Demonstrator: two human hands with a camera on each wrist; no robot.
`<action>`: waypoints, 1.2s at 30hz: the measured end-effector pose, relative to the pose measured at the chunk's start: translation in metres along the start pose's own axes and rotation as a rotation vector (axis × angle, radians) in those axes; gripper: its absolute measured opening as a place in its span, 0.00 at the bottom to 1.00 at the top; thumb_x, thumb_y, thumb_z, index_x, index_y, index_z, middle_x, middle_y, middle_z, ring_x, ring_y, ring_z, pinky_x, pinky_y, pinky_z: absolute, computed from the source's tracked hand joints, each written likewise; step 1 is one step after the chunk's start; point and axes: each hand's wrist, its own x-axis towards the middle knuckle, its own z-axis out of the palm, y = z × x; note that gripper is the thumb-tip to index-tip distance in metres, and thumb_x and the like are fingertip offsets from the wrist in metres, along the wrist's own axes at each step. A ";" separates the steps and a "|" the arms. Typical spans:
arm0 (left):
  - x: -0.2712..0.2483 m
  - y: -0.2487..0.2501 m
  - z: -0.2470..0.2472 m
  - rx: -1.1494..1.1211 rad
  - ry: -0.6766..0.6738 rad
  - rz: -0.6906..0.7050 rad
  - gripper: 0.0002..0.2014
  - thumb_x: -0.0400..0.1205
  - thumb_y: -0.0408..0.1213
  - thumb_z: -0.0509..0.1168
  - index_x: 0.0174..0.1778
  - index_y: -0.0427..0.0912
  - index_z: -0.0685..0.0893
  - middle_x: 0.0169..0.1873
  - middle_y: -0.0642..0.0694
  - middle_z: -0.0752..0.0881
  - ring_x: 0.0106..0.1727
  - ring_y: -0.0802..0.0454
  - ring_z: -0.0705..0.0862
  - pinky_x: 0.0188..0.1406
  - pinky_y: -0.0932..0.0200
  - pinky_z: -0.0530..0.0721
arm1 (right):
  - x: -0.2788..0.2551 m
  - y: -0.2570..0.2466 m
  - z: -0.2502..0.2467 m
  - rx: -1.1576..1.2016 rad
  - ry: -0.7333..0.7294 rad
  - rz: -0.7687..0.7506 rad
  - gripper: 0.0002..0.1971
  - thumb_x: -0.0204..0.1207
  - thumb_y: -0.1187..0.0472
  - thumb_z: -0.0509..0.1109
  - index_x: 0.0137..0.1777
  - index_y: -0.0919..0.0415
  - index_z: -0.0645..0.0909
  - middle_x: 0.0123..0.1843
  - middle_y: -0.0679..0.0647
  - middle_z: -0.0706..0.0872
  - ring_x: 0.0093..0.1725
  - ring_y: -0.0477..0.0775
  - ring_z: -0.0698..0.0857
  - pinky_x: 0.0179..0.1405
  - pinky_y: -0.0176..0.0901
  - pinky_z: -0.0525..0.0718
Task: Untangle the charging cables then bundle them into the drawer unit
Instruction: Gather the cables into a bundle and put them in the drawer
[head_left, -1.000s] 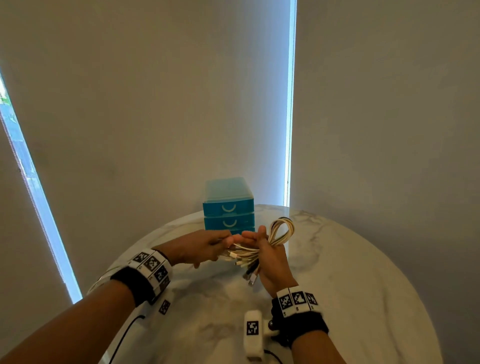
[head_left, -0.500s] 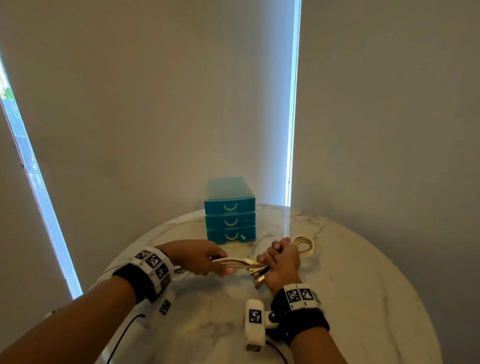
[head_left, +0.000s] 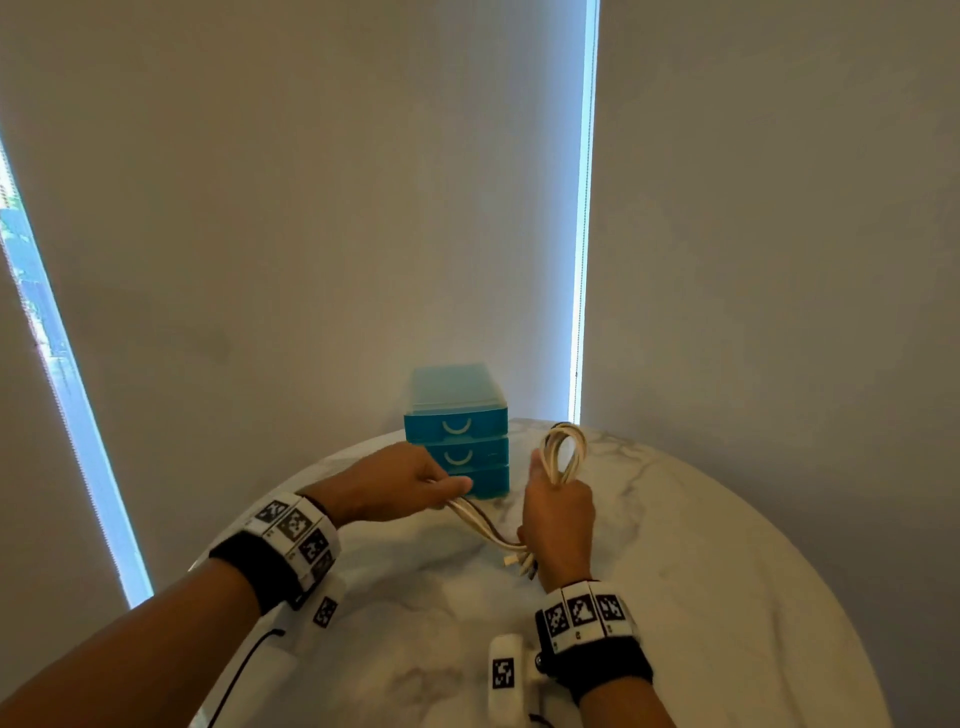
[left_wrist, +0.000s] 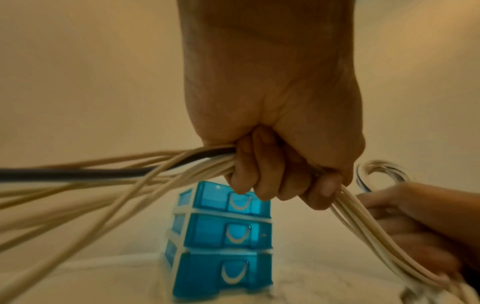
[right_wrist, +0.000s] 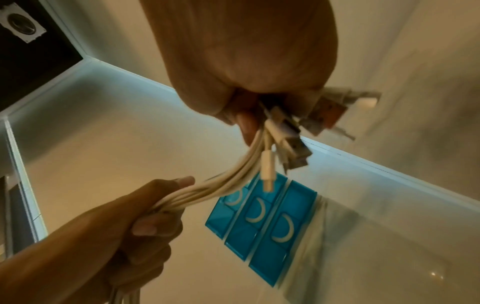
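Note:
A bundle of white charging cables (head_left: 480, 525) with one dark cable (left_wrist: 78, 173) runs between both hands above the round marble table (head_left: 701, 571). My left hand (head_left: 410, 480) grips the strands in a fist (left_wrist: 280, 181), in front of the blue three-drawer unit (head_left: 457, 428). My right hand (head_left: 558, 514) grips the folded end; a loop of cables (head_left: 563, 452) sticks up from it and the plugs (right_wrist: 293, 148) hang out below. All three drawers (left_wrist: 228, 236) are closed. Loose strands trail off to the left (left_wrist: 64, 205).
The drawer unit stands at the table's far edge, close to the blinds (head_left: 311, 234). Bright window strips show at left (head_left: 57, 389) and behind the unit (head_left: 584, 234). The table's near edge curves right (head_left: 831, 649).
My right hand turned upright, so the cable loop rose from lying flat to pointing up. My left hand slid along the strands toward the drawer unit.

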 end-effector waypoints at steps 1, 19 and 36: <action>0.000 0.002 0.006 0.011 -0.028 0.004 0.28 0.92 0.65 0.59 0.38 0.51 0.91 0.34 0.54 0.88 0.37 0.54 0.84 0.43 0.57 0.83 | 0.005 0.001 -0.005 -0.011 0.071 -0.016 0.30 0.87 0.36 0.68 0.46 0.67 0.86 0.43 0.63 0.91 0.41 0.64 0.91 0.39 0.56 0.92; 0.013 0.050 0.007 0.060 0.378 0.205 0.36 0.94 0.58 0.61 0.16 0.52 0.73 0.13 0.53 0.72 0.19 0.56 0.74 0.25 0.65 0.69 | -0.042 -0.009 0.015 0.399 -0.574 0.177 0.53 0.72 0.11 0.50 0.79 0.52 0.79 0.33 0.52 0.84 0.27 0.50 0.79 0.21 0.40 0.78; 0.013 0.061 -0.032 0.075 -0.002 0.074 0.26 0.73 0.74 0.77 0.51 0.56 0.91 0.42 0.57 0.91 0.44 0.59 0.87 0.45 0.60 0.81 | -0.043 0.005 0.010 -0.110 -0.746 0.260 0.19 0.69 0.69 0.60 0.19 0.52 0.74 0.25 0.54 0.74 0.24 0.52 0.74 0.29 0.44 0.72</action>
